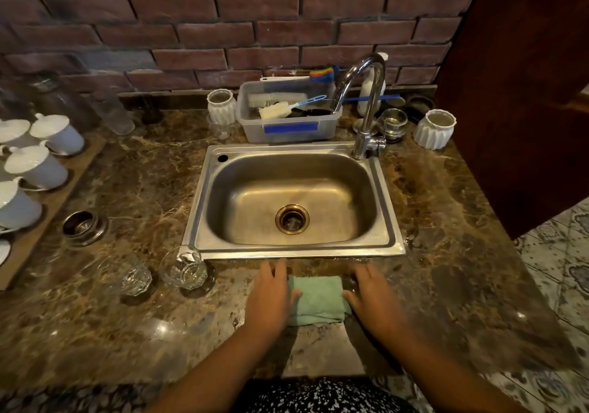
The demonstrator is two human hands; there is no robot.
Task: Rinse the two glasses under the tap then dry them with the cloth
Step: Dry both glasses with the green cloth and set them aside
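— Where do we see the cloth (318, 299)?
— Folded on the surface (143, 183), just before the sink (204, 202), between our hands.
— And our fingers (280, 269)?
— Straight and loosely spread on both hands, holding nothing. Our left hand (271, 294) lies over the cloth's left edge, thumb on it. Our right hand (373, 294) touches its right edge.
— The glasses?
— Left of the cloth: the right glass (188, 269) by the sink's near corner, the left glass (135, 277) beside it. The tap (366, 100) is at the sink's far right corner.

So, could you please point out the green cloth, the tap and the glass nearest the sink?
green cloth (318, 299), head view, middle of its folded top.
tap (370, 116), head view, upright chrome pipe.
glass nearest the sink (188, 272), head view, its clear body.
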